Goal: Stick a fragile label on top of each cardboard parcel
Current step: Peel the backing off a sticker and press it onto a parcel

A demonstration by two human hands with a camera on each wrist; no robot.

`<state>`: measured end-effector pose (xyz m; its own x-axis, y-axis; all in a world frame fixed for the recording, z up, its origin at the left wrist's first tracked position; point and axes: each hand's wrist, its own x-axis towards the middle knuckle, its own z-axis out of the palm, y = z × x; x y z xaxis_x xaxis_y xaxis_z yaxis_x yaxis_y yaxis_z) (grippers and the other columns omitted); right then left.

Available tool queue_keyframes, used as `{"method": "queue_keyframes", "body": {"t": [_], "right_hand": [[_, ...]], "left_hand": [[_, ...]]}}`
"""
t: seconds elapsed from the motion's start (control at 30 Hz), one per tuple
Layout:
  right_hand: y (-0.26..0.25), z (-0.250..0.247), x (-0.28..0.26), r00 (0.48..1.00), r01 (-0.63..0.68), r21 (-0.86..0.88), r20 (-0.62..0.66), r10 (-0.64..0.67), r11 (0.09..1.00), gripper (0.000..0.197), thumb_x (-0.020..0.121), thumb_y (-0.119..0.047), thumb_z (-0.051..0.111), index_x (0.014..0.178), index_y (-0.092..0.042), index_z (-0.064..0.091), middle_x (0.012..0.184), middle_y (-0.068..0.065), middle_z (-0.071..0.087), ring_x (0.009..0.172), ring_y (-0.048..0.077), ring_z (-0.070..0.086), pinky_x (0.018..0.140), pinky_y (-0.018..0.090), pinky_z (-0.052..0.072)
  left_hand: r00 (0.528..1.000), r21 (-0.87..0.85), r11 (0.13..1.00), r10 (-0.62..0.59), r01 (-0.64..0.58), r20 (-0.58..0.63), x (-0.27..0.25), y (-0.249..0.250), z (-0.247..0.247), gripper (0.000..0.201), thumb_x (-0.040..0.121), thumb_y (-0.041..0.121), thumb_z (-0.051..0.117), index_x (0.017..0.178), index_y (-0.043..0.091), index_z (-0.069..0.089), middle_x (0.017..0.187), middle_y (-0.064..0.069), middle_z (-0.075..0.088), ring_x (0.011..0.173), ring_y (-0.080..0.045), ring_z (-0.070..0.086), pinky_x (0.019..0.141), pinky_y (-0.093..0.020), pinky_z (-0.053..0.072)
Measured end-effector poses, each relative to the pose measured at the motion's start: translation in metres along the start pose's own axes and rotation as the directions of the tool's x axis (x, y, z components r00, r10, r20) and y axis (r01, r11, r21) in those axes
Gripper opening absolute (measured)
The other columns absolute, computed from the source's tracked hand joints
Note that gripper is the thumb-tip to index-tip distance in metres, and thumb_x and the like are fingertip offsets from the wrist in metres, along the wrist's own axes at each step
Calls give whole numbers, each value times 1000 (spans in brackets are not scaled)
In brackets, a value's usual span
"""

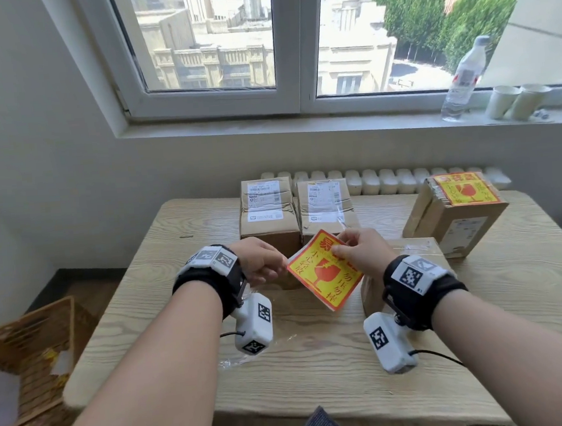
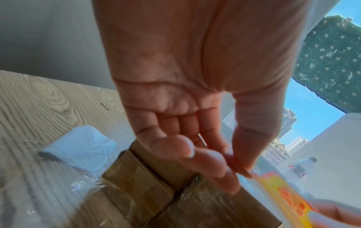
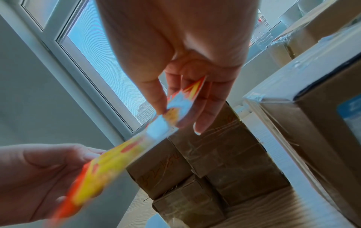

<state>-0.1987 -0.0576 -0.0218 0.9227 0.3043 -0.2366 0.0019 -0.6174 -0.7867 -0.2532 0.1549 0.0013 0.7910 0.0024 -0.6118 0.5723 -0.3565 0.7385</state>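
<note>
A yellow and red fragile label (image 1: 325, 270) hangs tilted above the table's middle, held between both hands. My left hand (image 1: 282, 267) pinches its left corner, and the right hand (image 1: 338, 245) pinches its top edge between thumb and fingers. The right wrist view shows the label (image 3: 109, 166) blurred, with a pale corner lifted by the thumb. Two taped cardboard parcels (image 1: 268, 220) (image 1: 327, 208) stand side by side behind it. A low parcel (image 1: 412, 249) lies under my right wrist. At the right, a parcel (image 1: 457, 224) carries a fragile label (image 1: 464, 188) on top.
A wicker basket (image 1: 31, 370) with scraps sits on the floor at the left. Clear plastic wrap (image 1: 244, 355) and a pale paper scrap (image 2: 82, 148) lie on the wooden table (image 1: 320, 362). A water bottle (image 1: 463, 81) and paper cups (image 1: 518, 100) stand on the windowsill.
</note>
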Motion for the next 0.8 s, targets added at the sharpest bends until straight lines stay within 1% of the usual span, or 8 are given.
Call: {"method": "queue_keyframes", "body": {"t": [0.1,0.17,0.2,0.27,0.37,0.53,0.67,0.8], "right_hand": [[-3,-4,-2,985,44,-58,-165,-53,997,27,86,-24,68,111,-19,59,98,-3,63,89,14,63,67,23,50],[-13,-7,-7,918,176,-129,-336,-210,976,29,83,-24,71,111,-21,62,103,-4,63,91,9,59,72,19,45],[-18,-8,-9,893,256,-126,-349,-284,958,24,82,-25,72,105,-22,65,101,-5,65,90,8,60,76,21,47],[-29,-7,-13,905,356,-35,-238,-354,934,15,78,-30,76,90,-24,70,87,-10,69,82,5,64,76,23,52],[-38,0,-18,917,386,29,-115,-381,922,17,71,-37,81,81,-26,73,77,-11,71,77,3,67,73,20,53],[-35,-2,-16,919,378,69,-147,-366,923,11,73,-30,81,73,-30,70,74,-12,70,76,5,66,72,21,50],[-31,-6,-13,931,360,163,-127,-342,919,13,74,-26,80,67,-30,71,67,-11,70,66,3,64,67,21,49],[-27,-6,-8,948,308,203,-144,-283,930,11,80,-25,76,69,-26,73,68,-3,73,63,11,69,70,38,59]], "left_hand": [[1000,-76,997,28,-29,-8,-4,9,0,14,90,9,59,79,11,68,55,6,65,48,-2,58,54,-17,46],[998,-146,987,61,-64,-25,-7,16,1,16,92,9,57,78,13,64,66,5,68,56,-2,63,56,-16,49],[997,-188,979,78,-82,-29,-7,19,1,14,92,9,57,79,14,63,75,2,69,64,-4,65,59,-17,50],[993,-245,962,113,-121,-44,-7,23,2,12,91,11,58,80,15,62,84,0,71,75,-9,67,63,-19,52],[985,-297,940,157,-169,-63,-8,31,6,14,91,10,58,79,15,63,73,3,71,66,-5,68,63,-19,53],[981,-286,938,193,-194,-32,-10,38,12,8,90,8,59,85,12,64,86,-2,69,78,-10,67,79,-27,53],[982,-325,928,185,-184,-30,-11,40,17,13,90,4,55,81,12,60,91,-4,68,82,-12,69,80,-29,53],[986,-428,888,153,-165,-63,-11,45,22,13,92,6,54,103,7,60,109,-16,67,95,-26,66,76,-33,56]]}}
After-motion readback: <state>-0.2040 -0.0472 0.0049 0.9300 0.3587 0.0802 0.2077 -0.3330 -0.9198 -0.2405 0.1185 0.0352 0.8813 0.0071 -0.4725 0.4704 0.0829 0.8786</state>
